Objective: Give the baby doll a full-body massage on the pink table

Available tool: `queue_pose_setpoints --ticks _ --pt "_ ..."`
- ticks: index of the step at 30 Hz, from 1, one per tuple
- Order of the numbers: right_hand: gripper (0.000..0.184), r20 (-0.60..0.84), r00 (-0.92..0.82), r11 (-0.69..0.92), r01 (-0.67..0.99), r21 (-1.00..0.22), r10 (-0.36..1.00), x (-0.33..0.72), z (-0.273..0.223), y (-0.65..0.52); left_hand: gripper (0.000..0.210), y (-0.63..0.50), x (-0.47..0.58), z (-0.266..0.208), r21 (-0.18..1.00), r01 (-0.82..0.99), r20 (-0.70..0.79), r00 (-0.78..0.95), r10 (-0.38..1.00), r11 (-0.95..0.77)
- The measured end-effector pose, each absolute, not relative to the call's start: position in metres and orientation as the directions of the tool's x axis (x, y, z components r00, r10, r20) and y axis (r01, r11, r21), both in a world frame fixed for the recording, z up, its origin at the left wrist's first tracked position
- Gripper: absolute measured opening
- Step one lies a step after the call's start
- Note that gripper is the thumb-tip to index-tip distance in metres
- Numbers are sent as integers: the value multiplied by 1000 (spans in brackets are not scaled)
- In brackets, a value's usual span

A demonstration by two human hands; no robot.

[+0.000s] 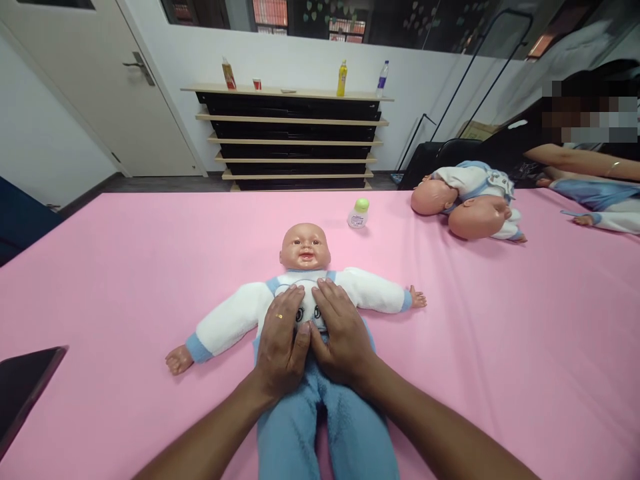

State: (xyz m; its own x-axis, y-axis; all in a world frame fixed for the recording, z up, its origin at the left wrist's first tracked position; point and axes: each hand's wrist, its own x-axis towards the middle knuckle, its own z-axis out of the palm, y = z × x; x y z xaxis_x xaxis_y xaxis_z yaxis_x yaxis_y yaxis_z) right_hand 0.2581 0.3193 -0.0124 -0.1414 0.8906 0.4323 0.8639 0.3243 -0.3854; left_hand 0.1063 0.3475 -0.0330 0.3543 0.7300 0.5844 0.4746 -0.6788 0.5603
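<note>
A baby doll (305,248) lies on its back in the middle of a pink-covered table, head away from me, arms spread out. It wears a white top with light-blue cuffs and blue trousers (295,427). My left hand (283,340) rests flat on the left side of its chest, fingers stretched out, a ring on one finger. On the right side of the chest lies my right hand (343,333), also flat. The thumbs meet or nearly meet at the middle. Between the hands, part of a printed face on the top shows; the palms hide the rest.
A small bottle with a green cap (359,213) stands beyond the doll. Two more dolls (470,200) lie together at the far right, near another person's arm (585,160). A dark flat device (27,383) lies at the left edge. Behind the table, a shelf (295,91) holds bottles.
</note>
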Motion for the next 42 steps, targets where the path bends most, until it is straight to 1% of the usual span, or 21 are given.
queue_pose_setpoints --ticks 4,8,10,12,15,17,20,27,35,37,39,42 --pt "53 540 -179 409 846 -341 822 259 -12 316 54 348 106 -34 548 474 595 357 720 -689" --pt "48 648 -318 595 760 -262 692 261 -7 315 55 347 105 -33 526 460 624 363 692 -715" --pt "48 635 -405 669 702 -244 658 262 -4 315 57 346 104 -31 490 456 650 377 660 -743" --pt "50 580 -466 696 668 -265 668 261 -2 318 61 345 104 -28 424 458 677 413 609 -782" --pt "53 500 -457 651 680 -337 736 260 -2 321 63 345 104 -25 328 446 694 485 533 -833" --pt "54 467 -401 589 712 -382 788 259 -3 323 63 344 104 -24 316 433 698 497 516 -844" --pt "55 447 -344 531 740 -412 826 258 -4 324 62 344 105 -25 352 429 688 484 541 -832" --pt "59 445 -331 515 759 -399 832 258 -4 322 59 346 105 -25 444 443 642 448 622 -779" --pt "59 464 -315 510 766 -390 828 258 -5 322 55 348 109 -31 467 459 643 410 646 -756" --pt "57 481 -309 512 772 -376 820 258 -5 322 53 350 108 -23 484 465 638 393 662 -742" --pt "53 500 -297 508 781 -362 813 258 -5 321 51 350 102 -2 487 471 657 358 664 -736" --pt "50 502 -282 492 795 -355 818 257 -5 320 52 343 84 44 498 520 714 210 668 -694"
